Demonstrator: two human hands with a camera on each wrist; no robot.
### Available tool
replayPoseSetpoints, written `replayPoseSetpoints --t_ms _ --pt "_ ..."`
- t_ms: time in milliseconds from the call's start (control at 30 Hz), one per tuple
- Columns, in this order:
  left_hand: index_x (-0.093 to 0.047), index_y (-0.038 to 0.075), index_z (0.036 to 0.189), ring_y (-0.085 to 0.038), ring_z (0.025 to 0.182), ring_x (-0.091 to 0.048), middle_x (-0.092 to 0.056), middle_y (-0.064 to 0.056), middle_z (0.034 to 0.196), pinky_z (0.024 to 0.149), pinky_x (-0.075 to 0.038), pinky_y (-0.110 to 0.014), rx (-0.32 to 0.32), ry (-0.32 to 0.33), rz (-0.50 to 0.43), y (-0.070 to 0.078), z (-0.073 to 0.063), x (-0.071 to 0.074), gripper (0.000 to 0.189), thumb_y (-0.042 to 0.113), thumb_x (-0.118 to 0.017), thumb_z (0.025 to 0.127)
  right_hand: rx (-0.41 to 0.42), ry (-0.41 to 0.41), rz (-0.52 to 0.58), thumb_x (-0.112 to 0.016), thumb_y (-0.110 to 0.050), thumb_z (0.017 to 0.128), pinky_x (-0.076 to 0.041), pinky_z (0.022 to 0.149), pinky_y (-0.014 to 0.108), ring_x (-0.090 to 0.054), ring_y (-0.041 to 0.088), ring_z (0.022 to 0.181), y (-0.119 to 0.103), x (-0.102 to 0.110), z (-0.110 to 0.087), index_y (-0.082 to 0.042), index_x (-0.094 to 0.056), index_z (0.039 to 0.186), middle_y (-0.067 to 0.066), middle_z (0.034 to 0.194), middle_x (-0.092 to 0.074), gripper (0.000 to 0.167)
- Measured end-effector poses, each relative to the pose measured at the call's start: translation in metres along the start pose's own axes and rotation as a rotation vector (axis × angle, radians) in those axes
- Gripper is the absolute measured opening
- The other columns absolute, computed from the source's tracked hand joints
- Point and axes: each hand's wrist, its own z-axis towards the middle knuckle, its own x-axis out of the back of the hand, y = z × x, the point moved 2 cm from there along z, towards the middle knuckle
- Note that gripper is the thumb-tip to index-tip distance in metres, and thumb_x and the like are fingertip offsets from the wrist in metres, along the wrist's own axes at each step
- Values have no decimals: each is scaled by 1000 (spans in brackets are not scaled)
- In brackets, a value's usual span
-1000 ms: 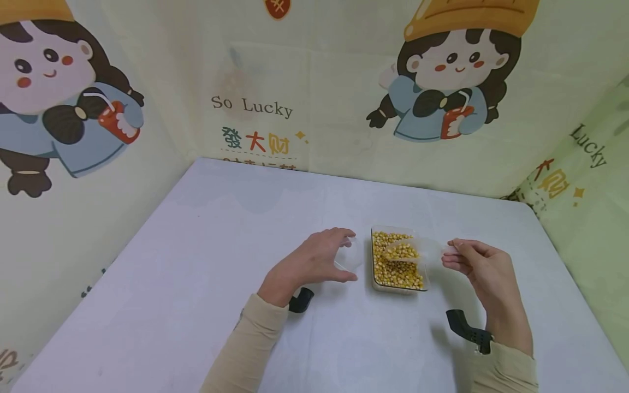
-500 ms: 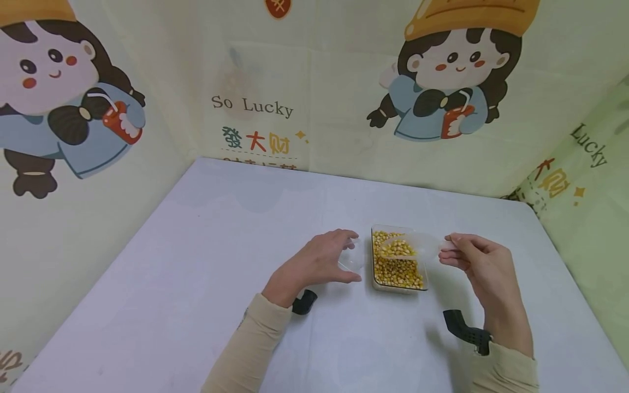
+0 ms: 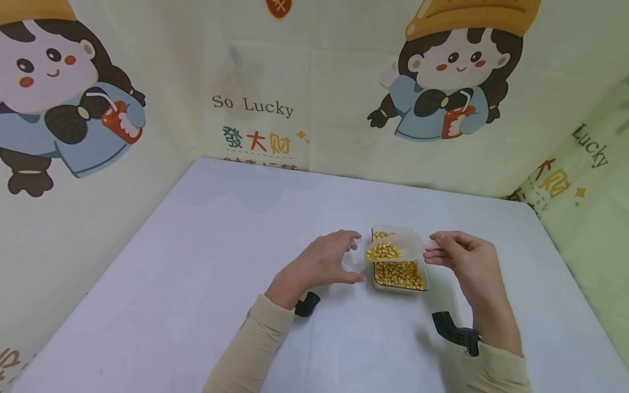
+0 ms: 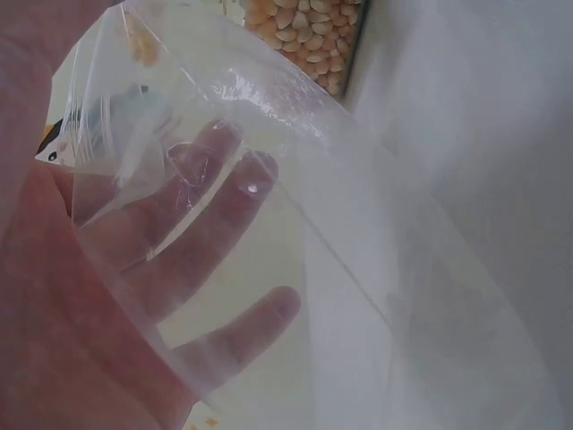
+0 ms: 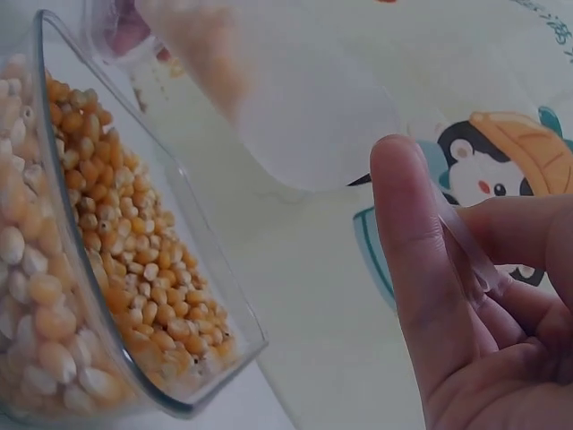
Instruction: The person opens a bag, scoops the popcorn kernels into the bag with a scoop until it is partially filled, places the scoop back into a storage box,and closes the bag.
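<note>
My right hand pinches the handle of a translucent white scoop between thumb and fingers. A heap of yellow corn kernels lies in the scoop, above a clear rectangular container. More corn fills that container. To its left, my left hand holds a clear plastic bag, thumb and fingers spread apart around its mouth. The left wrist view shows several fingers through the film. The scoop's front end is close to the bag; whether they touch, I cannot tell.
A white table extends around the container. Patterned cloth walls stand behind it and at both sides. Black camera mounts sit at both wrists, below the hands.
My right hand has moved left with the loaded scoop, from over the container's middle toward the bag. My left hand has shifted slightly right with the bag. The container has stayed put.
</note>
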Motion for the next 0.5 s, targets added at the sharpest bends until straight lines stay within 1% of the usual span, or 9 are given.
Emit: replayPoseSetpoints --t_ms 100,167,233,333,500 --pt "-43 13 145 -15 116 -61 -64 1 128 98 -50 -34 -6 1 2 0 0 -1 82 50 -78 80 13 -1 -32 -66 -18 96 -60 70 29 -75 17 70 -1 -5 -1 5 -66 105 2 85 -76 25" --pt "-43 13 145 -15 115 -61 -64 1 128 98 -50 -34 -10 2 1 1 0 -2 82 50 -78 80 26 -2 -39 -66 -17 95 -60 70 30 -75 17 69 -2 -8 -2 6 -65 104 3 83 -76 25" --pt "-43 13 145 -14 116 -61 -63 1 128 97 -50 -34 -9 -2 -2 2 1 -2 82 50 -78 81 35 -2 -46 -66 -16 95 -60 69 30 -75 17 68 -3 -10 -2 5 -66 102 3 83 -76 23" --pt "-43 14 145 -14 116 -61 -63 2 128 98 -50 -34 -2 -9 -2 4 1 -2 82 51 -77 81 47 -2 -86 -66 -18 95 -60 69 29 -75 16 69 -4 -13 -3 2 -67 101 2 82 -76 22" --pt "-44 14 145 -13 115 -61 -63 2 128 96 -51 -32 12 -17 -18 5 0 -3 81 49 -78 81 56 1 -151 -66 -21 96 -60 68 29 -75 17 69 -6 -18 -4 3 -67 102 2 80 -76 24"
